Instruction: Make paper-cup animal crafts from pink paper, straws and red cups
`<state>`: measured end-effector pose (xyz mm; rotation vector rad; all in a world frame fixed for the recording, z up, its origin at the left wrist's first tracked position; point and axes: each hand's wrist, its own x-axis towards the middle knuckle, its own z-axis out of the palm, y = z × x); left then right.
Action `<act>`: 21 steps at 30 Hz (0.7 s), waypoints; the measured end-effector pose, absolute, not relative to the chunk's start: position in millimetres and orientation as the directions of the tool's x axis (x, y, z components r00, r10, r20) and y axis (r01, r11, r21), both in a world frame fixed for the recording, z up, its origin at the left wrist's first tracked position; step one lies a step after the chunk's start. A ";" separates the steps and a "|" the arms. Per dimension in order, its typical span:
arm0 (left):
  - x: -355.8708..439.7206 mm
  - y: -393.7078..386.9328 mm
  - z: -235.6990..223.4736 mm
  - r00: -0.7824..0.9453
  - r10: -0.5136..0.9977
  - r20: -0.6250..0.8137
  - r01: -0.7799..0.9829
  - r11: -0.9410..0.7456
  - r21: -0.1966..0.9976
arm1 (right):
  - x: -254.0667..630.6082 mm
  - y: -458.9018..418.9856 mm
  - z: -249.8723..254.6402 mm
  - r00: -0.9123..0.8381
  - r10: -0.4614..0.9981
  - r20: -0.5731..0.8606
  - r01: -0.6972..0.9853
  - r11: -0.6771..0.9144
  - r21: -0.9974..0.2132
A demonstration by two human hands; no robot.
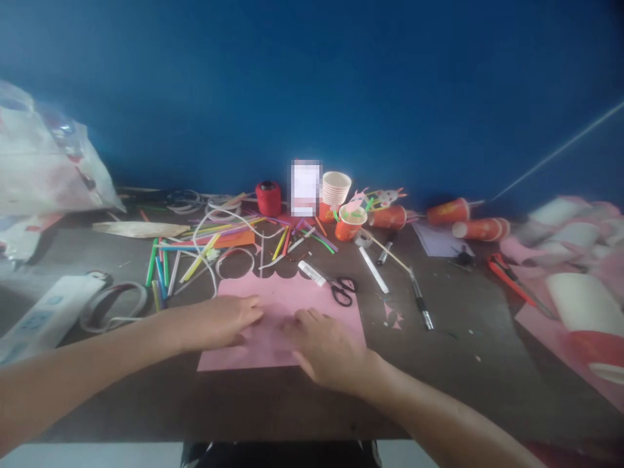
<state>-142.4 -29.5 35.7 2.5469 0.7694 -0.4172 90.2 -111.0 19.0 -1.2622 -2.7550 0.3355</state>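
A sheet of pink paper (277, 338) with a scalloped far edge lies flat on the dark table in front of me. My left hand (221, 324) rests on its left half, thumb apart from the fingers. On the right half lies my right hand (324, 344), its fingers bent and touching the paper, thumb apart. Nothing shows in either hand, though the fingertips are slightly blurred. Black-handled scissors (342, 290), their blades in a white cover (312, 273), lie across the sheet's far right part.
Colourful straws (195, 247), a white cable (117, 305) and a power strip (43, 318) lie left. Behind stand a red thread spool (268, 198) and paper cups (350, 224). To the right are a craft knife (420, 299), a red cutter (517, 283) and a paper pile (575, 240).
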 end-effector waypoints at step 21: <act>-25.8 -24.2 45.8 0.939 0.336 -0.066 0.284 -0.657 0.698 | 12.9 -114.2 -8.0 -0.751 0.660 0.012 0.635 0.728 -0.258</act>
